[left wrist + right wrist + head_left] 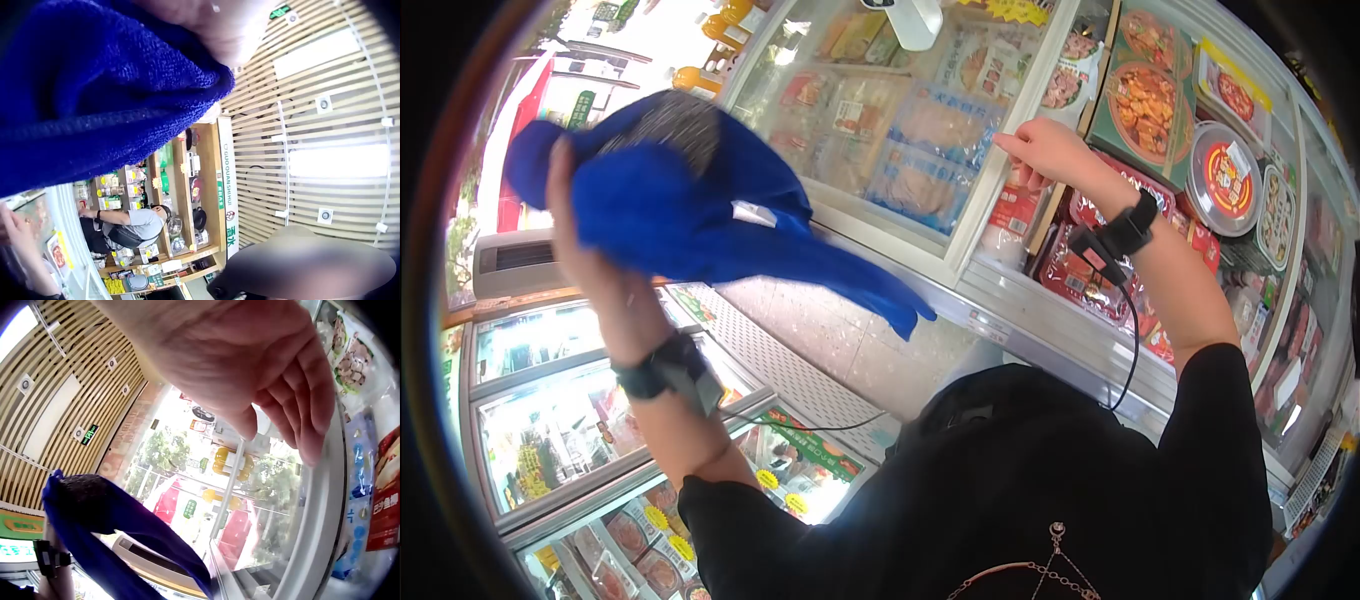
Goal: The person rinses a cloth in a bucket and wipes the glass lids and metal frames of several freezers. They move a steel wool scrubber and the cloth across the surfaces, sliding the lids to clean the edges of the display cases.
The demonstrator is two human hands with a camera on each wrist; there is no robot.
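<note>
My left hand point(575, 240) is raised and grips a bunched blue cloth point(670, 215), one end of which hangs down to the right. In the left wrist view the cloth point(94, 94) fills the upper left under my palm point(212, 25). My right hand point(1045, 150) reaches to the white frame point(1000, 170) of a freezer's sliding glass lid point(900, 130), its fingers curled on the frame's edge. The right wrist view has those curled fingers point(300, 394) against the lid frame point(312, 519), with the cloth point(112, 537) at the lower left.
Right of the lid the freezer stands uncovered, packed with food packs point(1145, 110) and a round foil tray point(1228, 180). A second glass-topped freezer point(550, 420) runs along the lower left. Tiled aisle floor point(830, 340) lies between them. Another person point(128, 228) stands by distant shelves.
</note>
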